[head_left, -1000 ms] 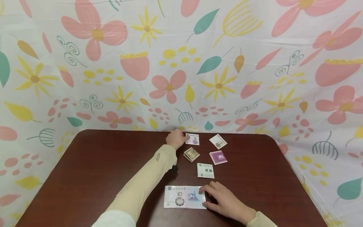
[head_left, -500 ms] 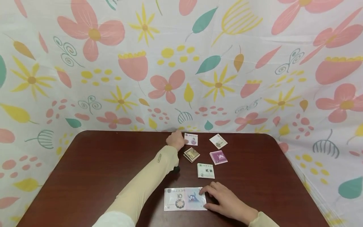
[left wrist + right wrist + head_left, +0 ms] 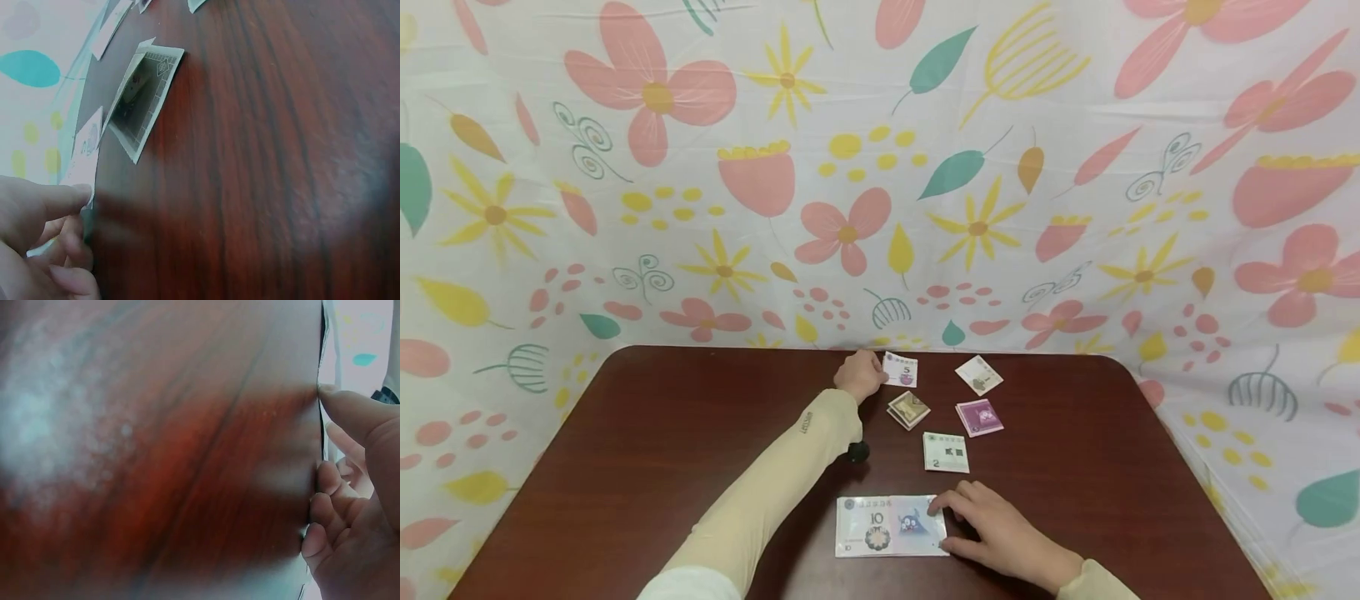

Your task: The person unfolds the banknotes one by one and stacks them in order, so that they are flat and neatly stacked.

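At the far edge of the table, my left hand point(image 3: 860, 375) pinches a small purple-and-white play banknote marked 5 point(image 3: 900, 370). In the left wrist view the thumb point(image 3: 78, 195) lies on this note, with curled fingers below it. My right hand point(image 3: 1000, 529) rests near the table's front, its thumb and index fingertip touching the right end of a larger play banknote marked 10 point(image 3: 868, 525). Its other fingers point(image 3: 325, 509) are bent against the table in the right wrist view. A folded brown banknote point(image 3: 909, 410) stands half-open just in front of the left hand.
A folded purple banknote point(image 3: 979, 417), a pale banknote point(image 3: 978, 375) and a green-white one marked 2 point(image 3: 946, 452) lie right of centre on the dark wooden table point(image 3: 647, 433). A flowered cloth point(image 3: 850, 167) hangs behind the table's far edge.
The 5 note has slid a little to the left with my left hand, turning slightly. My right hand stays at the 10 note; the other notes lie as before.
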A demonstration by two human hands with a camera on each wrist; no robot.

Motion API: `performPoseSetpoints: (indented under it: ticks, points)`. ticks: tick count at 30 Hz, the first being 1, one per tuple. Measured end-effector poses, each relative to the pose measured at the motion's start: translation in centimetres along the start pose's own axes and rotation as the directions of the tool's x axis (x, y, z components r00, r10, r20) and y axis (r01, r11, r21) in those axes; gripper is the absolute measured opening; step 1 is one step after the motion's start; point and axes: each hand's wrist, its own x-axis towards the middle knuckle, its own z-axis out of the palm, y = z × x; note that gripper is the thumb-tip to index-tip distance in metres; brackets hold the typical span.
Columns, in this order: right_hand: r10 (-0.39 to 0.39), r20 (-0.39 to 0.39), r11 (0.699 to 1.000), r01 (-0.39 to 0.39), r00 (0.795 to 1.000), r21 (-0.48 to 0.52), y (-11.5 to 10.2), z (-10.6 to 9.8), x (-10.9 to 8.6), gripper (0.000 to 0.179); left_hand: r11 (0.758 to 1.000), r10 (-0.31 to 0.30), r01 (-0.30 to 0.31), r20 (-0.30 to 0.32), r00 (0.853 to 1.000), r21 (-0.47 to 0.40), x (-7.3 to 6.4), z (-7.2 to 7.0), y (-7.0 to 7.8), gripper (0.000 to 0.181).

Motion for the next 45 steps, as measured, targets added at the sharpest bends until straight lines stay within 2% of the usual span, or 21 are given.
performPoseSetpoints:
  ticks: [7,12,16,24,31,35,38,45]
  points:
    - [0.001,0.004,1.000,-0.001,1.000,0.000,-0.2,-0.1,-0.2,0.035,0.995,0.023,-0.024,-0.005,1.000,-0.092,-0.6,-0.3,-1.7,0.014]
    - [-0.008,-0.018,0.999,0.007,1.000,-0.033,0.1,-0.5,0.1,0.037,0.982,0.035,-0.041,-0.032,0.999,-0.183,-1.4,-1.6,-1.9,0.012]
    - [-0.015,-0.006,0.999,0.015,1.000,-0.048,0.4,-0.7,0.2,0.037,0.965,0.028,-0.039,-0.047,0.999,-0.259,-1.9,-2.4,-2.3,0.014]
    - [-0.011,0.012,0.999,0.011,1.000,-0.044,0.6,-0.4,0.2,0.037,0.894,0.030,-0.058,-0.071,0.997,-0.443,-3.3,-3.4,-4.3,0.015]
    - [0.005,0.009,0.999,-0.005,1.000,-0.038,0.2,0.0,0.1,0.037,0.806,0.004,-0.009,-0.010,1.000,-0.592,-5.7,-4.4,-6.2,0.015]
    - [-0.004,-0.006,0.999,0.004,1.000,-0.048,0.1,0.1,0.0,0.038,0.762,-0.004,0.012,0.013,1.000,-0.647,-7.0,-4.9,-6.9,0.013]
    - [-0.007,-0.013,0.999,0.006,1.000,-0.052,0.1,0.1,0.0,0.038,0.744,0.005,0.011,0.021,1.000,-0.668,-7.9,-5.1,-7.2,0.013]
    - [0.001,-0.014,0.999,-0.001,1.000,-0.036,0.1,0.0,0.0,0.038,0.726,0.030,0.008,0.043,0.999,-0.688,-10.2,-5.6,-7.1,0.013]
